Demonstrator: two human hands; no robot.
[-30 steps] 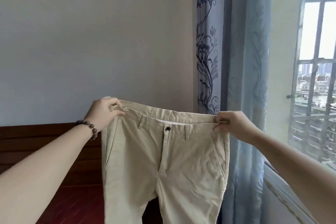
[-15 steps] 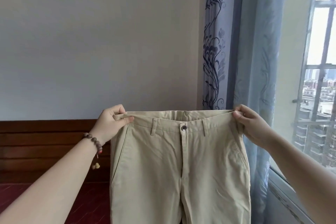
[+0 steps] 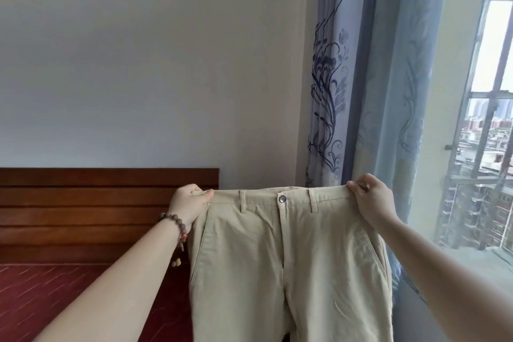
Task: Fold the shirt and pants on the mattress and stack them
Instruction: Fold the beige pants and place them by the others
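Two hands, you hold pants (image 3: 288,264) up by the waistband.
Left hand (image 3: 188,203) and right hand (image 3: 372,200) each pinch a waistband corner; legs hang between, window (image 3: 483,147) just right.

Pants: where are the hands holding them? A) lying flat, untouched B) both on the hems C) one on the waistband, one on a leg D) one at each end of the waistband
D: the left hand and right hand each pinch one end of the waistband, so the pants hang up in the air, front and button facing the camera.
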